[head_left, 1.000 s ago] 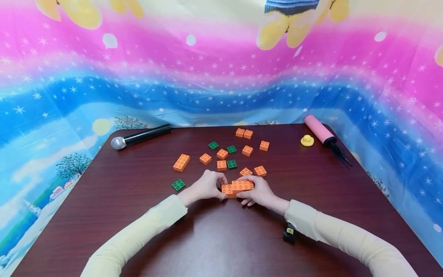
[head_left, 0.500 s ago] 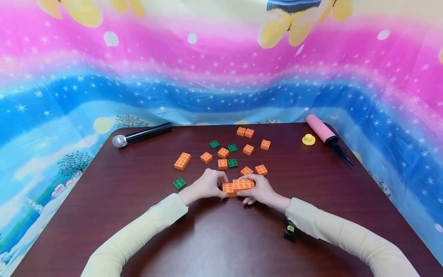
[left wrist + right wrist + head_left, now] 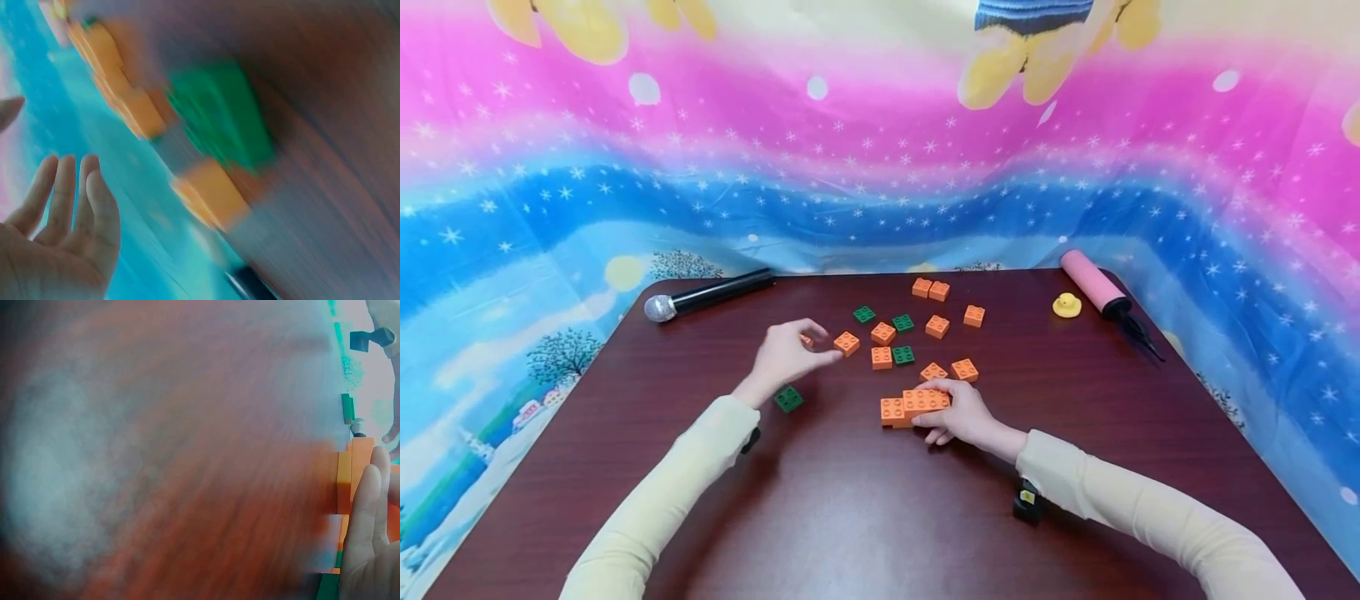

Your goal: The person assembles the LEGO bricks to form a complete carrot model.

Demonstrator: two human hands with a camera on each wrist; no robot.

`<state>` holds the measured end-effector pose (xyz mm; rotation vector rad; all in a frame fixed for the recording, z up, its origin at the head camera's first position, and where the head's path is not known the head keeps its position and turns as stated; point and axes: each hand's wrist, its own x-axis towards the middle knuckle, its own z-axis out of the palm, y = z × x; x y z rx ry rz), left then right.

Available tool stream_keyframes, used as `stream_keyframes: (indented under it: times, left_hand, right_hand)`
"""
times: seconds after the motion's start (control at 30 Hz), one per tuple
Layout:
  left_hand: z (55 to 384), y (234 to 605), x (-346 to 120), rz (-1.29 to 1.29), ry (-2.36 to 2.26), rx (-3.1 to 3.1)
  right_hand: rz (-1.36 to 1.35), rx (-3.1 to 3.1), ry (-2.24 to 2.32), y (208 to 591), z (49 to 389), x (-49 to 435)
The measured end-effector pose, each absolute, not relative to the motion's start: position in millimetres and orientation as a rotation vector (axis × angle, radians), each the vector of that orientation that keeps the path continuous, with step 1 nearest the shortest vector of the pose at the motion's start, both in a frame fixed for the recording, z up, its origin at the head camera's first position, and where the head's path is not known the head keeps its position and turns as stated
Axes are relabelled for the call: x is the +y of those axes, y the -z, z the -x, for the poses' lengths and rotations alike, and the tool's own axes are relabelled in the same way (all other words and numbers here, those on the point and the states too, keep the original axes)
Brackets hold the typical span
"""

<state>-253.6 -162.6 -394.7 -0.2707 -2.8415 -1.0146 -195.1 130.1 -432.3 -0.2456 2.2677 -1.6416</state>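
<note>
My right hand (image 3: 967,414) grips the right end of a joined orange brick assembly (image 3: 914,406), thumb in front and fingers behind. The assembly sits low at the table's middle, its left end standing free of any hand. My left hand (image 3: 786,357) hovers at the left, thumb and fingers apart with nothing between them. Behind it a long orange brick (image 3: 807,340) is mostly hidden. A small orange brick (image 3: 846,343) lies just beyond the fingertips, and a green brick (image 3: 788,399) lies below the wrist. The left wrist view, blurred, shows this hand's spread fingers (image 3: 62,194).
Several small orange and green bricks, among them one green brick (image 3: 902,355), are scattered beyond the hands. A microphone (image 3: 709,296) lies at the back left. At the back right are a yellow rubber duck (image 3: 1067,306) and a pink hand pump (image 3: 1097,283).
My left hand has let go of the assembly's left end and moved left and away from me, toward the long orange brick. My right hand keeps its grip in the same place.
</note>
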Motion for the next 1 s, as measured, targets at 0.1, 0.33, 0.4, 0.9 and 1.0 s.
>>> stream_keyframes:
  times: [0.1,0.33,0.4,0.9,1.0]
  left_hand:
    - [262.7,398.5,-183.5,0.105,0.898,-2.856]
    - [270.7,406.9,-206.6,-0.04,0.759,-2.951]
    - [272.5,408.3,-208.5,-0.059,0.742,-2.992]
    - [273.3,421.7,-208.9,-0.004,0.809,-3.008]
    - [269.2,421.6,-205.0,0.037,0.848,-2.986]
  right_hand:
    - [0.251,2.294,1.624,432.3,194.7,130.4]
    - [0.269,2.387,1.552,432.2,195.6,131.2]
    - [0.271,2.418,1.533,432.1,196.1,131.1]
    - [0.294,2.509,1.482,430.5,198.1,129.9]
    - [0.288,2.506,1.473,430.7,199.1,129.8]
